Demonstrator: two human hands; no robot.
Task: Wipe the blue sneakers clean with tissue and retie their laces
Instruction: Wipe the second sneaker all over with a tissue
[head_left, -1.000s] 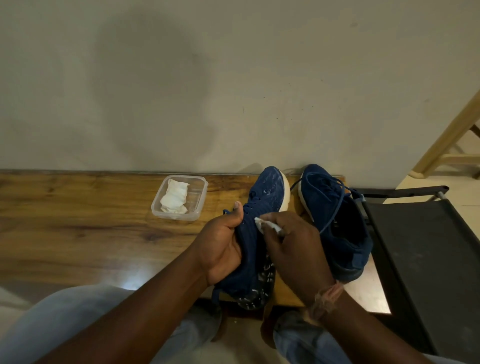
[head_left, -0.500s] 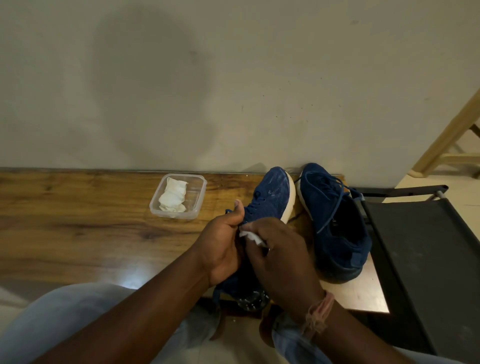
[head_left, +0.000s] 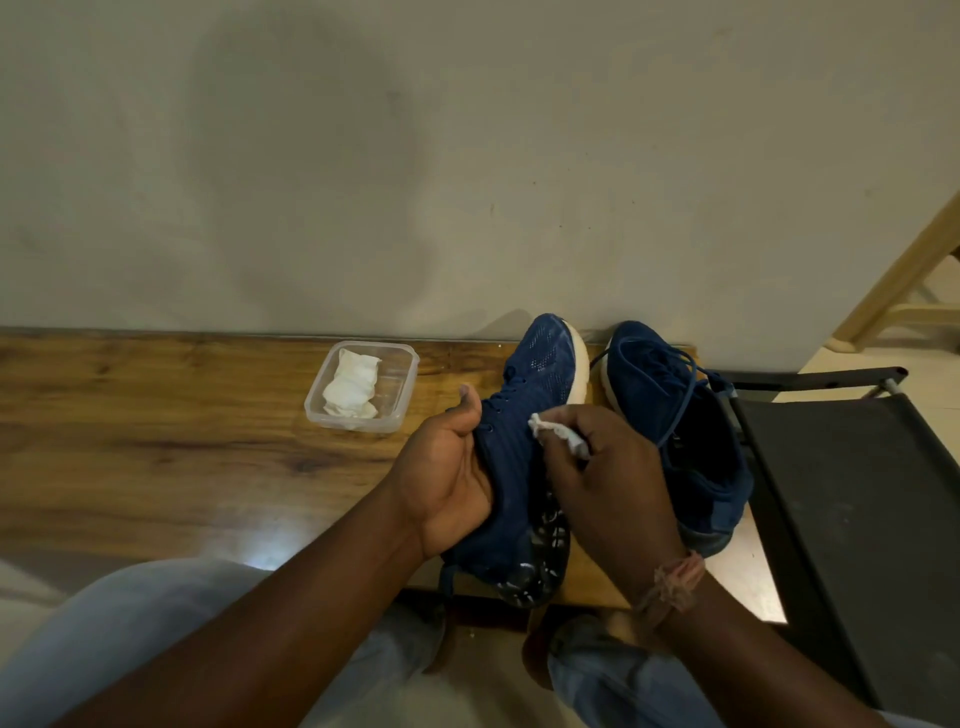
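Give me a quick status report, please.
Left hand grips held sneaker. Right hand pinches tissue against it. Second sneaker waits, laces loose. Nothing obstructing.

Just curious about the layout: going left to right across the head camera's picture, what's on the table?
Plastic box with tissues → left hand → held sneaker → right hand with a tissue → second sneaker → black chair.

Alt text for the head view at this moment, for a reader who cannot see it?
The left hand holds a blue sneaker while the right hand rubs a tissue on its side. The second sneaker sits on the wooden table, near a plastic tub of tissues.
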